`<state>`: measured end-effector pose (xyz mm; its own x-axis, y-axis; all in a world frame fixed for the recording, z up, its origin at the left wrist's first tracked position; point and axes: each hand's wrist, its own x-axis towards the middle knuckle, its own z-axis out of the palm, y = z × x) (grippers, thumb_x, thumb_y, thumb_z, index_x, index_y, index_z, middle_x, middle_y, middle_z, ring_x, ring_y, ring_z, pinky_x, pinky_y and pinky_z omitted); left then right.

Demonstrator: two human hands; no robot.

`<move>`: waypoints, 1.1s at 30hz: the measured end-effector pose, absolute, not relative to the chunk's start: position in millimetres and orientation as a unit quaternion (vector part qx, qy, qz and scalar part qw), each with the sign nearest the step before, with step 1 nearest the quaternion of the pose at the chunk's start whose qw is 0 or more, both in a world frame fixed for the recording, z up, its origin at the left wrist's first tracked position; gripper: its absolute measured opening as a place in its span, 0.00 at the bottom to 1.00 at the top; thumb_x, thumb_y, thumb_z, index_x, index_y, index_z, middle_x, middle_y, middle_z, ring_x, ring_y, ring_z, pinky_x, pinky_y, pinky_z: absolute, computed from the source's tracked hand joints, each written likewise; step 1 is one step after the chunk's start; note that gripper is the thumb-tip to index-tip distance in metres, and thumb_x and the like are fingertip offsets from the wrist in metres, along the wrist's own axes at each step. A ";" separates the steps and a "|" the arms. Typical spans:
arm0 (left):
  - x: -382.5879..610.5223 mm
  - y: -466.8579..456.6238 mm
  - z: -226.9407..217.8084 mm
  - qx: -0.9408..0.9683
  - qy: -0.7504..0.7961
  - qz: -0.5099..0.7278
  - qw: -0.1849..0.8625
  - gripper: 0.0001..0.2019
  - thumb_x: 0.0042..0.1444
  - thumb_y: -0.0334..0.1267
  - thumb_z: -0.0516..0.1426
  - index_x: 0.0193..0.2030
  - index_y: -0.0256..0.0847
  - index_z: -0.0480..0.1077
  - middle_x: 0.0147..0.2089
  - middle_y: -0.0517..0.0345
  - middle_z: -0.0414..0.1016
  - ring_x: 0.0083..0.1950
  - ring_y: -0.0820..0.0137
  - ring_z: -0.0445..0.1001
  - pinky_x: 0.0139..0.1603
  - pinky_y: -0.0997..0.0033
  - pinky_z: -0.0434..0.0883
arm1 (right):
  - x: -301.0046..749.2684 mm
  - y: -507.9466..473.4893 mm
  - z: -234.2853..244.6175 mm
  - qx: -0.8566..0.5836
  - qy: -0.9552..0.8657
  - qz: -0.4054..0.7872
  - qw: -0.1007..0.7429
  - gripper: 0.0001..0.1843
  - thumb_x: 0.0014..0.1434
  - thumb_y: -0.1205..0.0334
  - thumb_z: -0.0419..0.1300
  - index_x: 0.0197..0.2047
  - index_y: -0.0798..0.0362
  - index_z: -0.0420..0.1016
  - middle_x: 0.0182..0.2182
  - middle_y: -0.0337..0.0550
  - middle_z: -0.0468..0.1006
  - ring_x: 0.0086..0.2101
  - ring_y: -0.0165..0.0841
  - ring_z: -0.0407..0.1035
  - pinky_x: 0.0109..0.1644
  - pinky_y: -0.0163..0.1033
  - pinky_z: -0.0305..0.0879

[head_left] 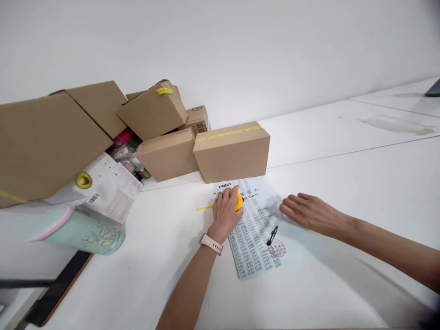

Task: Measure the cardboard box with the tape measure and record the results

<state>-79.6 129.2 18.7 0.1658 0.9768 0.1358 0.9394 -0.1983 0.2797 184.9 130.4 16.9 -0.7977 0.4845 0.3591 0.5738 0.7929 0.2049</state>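
Observation:
My left hand (224,211) is wrapped round a yellow tape measure (238,200) at the upper left of a printed report sheet (254,252). A short length of yellow blade (204,207) sticks out to the left of the hand. My right hand (304,211) is closed above the sheet's right side, with a small white bit (280,197) by its fingertips. A pen (272,235) with a black end slants over the sheet just below these fingers. Whether they grip the pen is unclear.
A cardboard box (232,158) with yellow tape stands directly behind the sheet. More boxes (153,112) are piled to its left. A mint-green tumbler (84,231) with a pink rim and a white avocado-printed package (103,188) are at the left. The white table (147,284) meets a wall behind.

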 end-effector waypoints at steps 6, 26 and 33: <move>-69.3 120.7 13.0 0.742 0.651 0.158 0.027 0.28 0.60 0.36 0.57 0.67 0.39 0.57 0.70 0.39 0.54 0.66 0.47 0.57 0.60 0.46 0.62 | 160.9 91.8 30.5 -0.563 -0.682 0.200 0.422 0.14 0.66 0.48 0.51 0.32 0.46 0.64 0.21 0.38 0.71 0.21 0.34 0.65 0.24 0.41 0.61; -48.8 96.0 -0.4 0.773 0.525 0.237 0.266 0.13 0.51 0.28 0.59 0.44 0.41 0.71 0.46 0.54 0.68 0.52 0.62 0.68 0.57 0.60 0.66 | 129.2 80.9 -18.2 -0.527 -0.650 0.411 0.362 0.18 0.62 0.47 0.57 0.27 0.48 0.59 0.18 0.29 0.54 0.20 0.27 0.48 0.22 0.36 0.46; -48.7 95.9 -1.3 0.770 0.529 0.238 0.267 0.13 0.51 0.28 0.59 0.44 0.40 0.71 0.46 0.54 0.69 0.53 0.61 0.68 0.57 0.60 0.66 | 129.8 81.5 -22.4 -0.524 -0.672 0.391 0.348 0.18 0.64 0.46 0.54 0.28 0.48 0.59 0.19 0.30 0.55 0.21 0.27 0.49 0.23 0.35 0.46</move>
<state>-48.7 95.9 -1.3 0.3268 0.9414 0.0838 0.6872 -0.2976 0.6627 129.8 81.5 -22.4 -0.2090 0.9761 0.0589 0.4320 0.1463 -0.8899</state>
